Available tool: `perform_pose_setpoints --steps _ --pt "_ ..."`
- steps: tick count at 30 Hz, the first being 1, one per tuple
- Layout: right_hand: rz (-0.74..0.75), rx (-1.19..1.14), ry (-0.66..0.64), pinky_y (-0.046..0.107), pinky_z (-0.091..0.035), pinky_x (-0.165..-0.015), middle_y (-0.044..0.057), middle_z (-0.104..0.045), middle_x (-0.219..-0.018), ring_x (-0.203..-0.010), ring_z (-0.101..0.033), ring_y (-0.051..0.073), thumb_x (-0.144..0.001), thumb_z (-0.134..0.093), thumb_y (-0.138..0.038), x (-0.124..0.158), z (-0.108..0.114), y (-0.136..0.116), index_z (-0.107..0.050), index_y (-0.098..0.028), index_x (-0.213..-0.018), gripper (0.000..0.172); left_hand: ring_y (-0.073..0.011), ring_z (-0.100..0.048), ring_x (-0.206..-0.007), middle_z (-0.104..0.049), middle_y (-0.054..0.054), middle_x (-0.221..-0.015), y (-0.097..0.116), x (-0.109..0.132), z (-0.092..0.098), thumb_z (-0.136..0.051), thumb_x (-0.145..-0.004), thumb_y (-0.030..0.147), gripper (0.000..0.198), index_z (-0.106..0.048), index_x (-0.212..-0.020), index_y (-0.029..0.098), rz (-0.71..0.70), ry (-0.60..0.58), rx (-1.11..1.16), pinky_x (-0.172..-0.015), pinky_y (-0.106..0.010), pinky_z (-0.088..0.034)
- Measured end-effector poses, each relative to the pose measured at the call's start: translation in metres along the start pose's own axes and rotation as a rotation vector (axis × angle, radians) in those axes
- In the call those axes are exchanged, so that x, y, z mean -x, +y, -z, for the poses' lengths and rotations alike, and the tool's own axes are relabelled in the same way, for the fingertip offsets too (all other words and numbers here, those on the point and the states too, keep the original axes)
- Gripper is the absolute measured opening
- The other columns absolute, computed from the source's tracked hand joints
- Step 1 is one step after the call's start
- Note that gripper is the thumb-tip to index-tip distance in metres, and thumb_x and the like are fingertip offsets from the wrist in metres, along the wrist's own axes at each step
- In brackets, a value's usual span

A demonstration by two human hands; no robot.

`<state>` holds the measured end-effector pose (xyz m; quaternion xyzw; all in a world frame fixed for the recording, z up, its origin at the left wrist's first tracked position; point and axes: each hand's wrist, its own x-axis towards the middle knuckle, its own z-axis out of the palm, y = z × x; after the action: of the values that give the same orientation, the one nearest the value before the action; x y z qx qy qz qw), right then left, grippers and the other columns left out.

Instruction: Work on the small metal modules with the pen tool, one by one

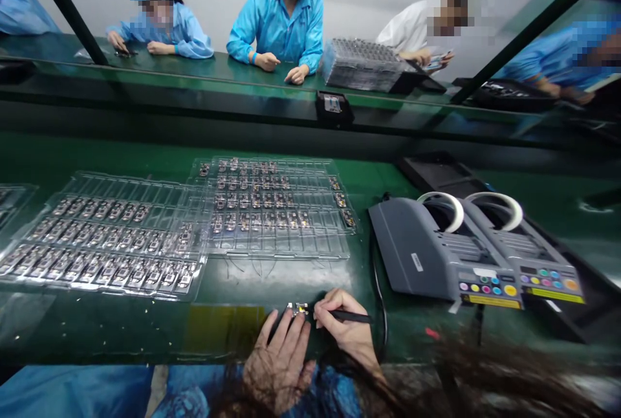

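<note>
Down at the tabletop's [145,334] near edge, the left hand [279,363] lies flat, fingers [291,334] together, touching a small component [298,308]; right hand [347,330] fingers pinch a black tool [352,318].

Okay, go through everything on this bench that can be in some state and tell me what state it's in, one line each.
Left hand: flat on the green mat, fingertips holding a small component.
Right hand: pinching a dark pen-like tool, tip near the component.
Left clear tray: mostly filled, top row empty.
Right clear tray: partly filled, bottom row empty.
Two tape dispensers: loaded with white tape rolls.
</note>
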<state>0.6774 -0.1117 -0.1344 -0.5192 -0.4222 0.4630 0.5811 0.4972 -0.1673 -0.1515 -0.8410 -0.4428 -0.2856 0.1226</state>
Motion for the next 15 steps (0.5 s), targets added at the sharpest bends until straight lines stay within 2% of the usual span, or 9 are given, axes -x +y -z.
perform_pose_setpoints --steps 5,6,8,10,11,13,15 --pt "-0.025 0.039 0.026 0.021 -0.05 -0.043 -0.002 -0.072 -0.061 -0.042 -0.063 0.012 -0.077 -0.093 -0.037 0.0016 -0.001 -0.0013 -0.069 -0.024 -0.062 0.032 -0.0198 -0.046 -0.168 -0.087 0.003 -0.134 -0.0003 -0.001 0.0029 -0.042 -0.11 0.037 0.048 -0.085 -0.129 0.027 -0.027 -0.04 -0.03 -0.153 -0.046 -0.008" --pt "-0.029 0.047 0.028 0.021 -0.05 -0.043 -0.002 -0.072 -0.061 -0.042 -0.063 0.012 -0.077 -0.092 -0.038 0.0016 -0.001 -0.0015 -0.068 -0.024 -0.062 0.032 -0.0196 -0.046 -0.168 -0.088 0.003 -0.134 -0.0003 -0.0009 0.0028 -0.041 -0.111 0.039 0.049 -0.085 -0.129 0.027 -0.023 -0.038 -0.027 -0.153 -0.045 -0.008" --pt "-0.037 0.062 0.028 0.021 -0.05 -0.043 -0.001 -0.07 -0.06 -0.043 -0.062 0.012 -0.077 -0.092 -0.04 0.0014 -0.0007 -0.0022 -0.068 -0.023 -0.061 0.034 -0.0192 -0.036 -0.174 -0.089 0.002 -0.13 0.0 -0.0008 0.0026 -0.04 -0.113 0.046 0.052 -0.086 -0.126 0.027 0.007 -0.017 -0.006 -0.153 -0.044 -0.008" --pt "-0.046 0.077 0.027 0.022 -0.051 -0.045 -0.001 -0.07 -0.06 -0.045 -0.062 0.012 -0.077 -0.092 -0.039 0.001 -0.0003 -0.0035 -0.068 -0.023 -0.061 0.033 -0.0196 -0.028 -0.178 -0.088 0.002 -0.132 0.0004 -0.0013 0.003 -0.042 -0.112 0.045 0.05 -0.085 -0.128 0.026 -0.005 -0.039 -0.01 -0.153 -0.044 -0.007" --pt "-0.05 0.082 0.027 0.022 -0.052 -0.046 -0.001 -0.07 -0.06 -0.045 -0.062 0.012 -0.076 -0.092 -0.038 0.0008 -0.0003 -0.0044 -0.068 -0.023 -0.06 0.032 -0.0199 -0.03 -0.177 -0.088 0.002 -0.133 0.0007 -0.0018 0.0033 -0.043 -0.112 0.044 0.049 -0.085 -0.129 0.027 -0.011 -0.05 -0.018 -0.153 -0.045 -0.006" --pt "-0.054 0.089 0.03 0.022 -0.052 -0.047 -0.001 -0.069 -0.059 -0.046 -0.062 0.012 -0.075 -0.09 -0.035 0.0004 -0.0008 -0.0064 -0.069 -0.023 -0.06 0.029 -0.0205 -0.043 -0.17 -0.088 0.003 -0.133 0.001 -0.0031 0.0043 -0.043 -0.11 0.042 0.048 -0.085 -0.129 0.027 -0.013 -0.054 -0.039 -0.152 -0.044 -0.009" --pt "-0.053 0.091 0.036 0.021 -0.051 -0.046 -0.002 -0.069 -0.058 -0.045 -0.062 0.012 -0.074 -0.089 -0.034 -0.0001 -0.0021 -0.0085 -0.068 -0.023 -0.059 0.028 -0.0198 -0.059 -0.153 -0.088 0.004 -0.13 0.0012 -0.004 0.005 -0.041 -0.11 0.041 0.049 -0.085 -0.126 0.028 0.0 -0.032 -0.052 -0.148 -0.04 -0.021"
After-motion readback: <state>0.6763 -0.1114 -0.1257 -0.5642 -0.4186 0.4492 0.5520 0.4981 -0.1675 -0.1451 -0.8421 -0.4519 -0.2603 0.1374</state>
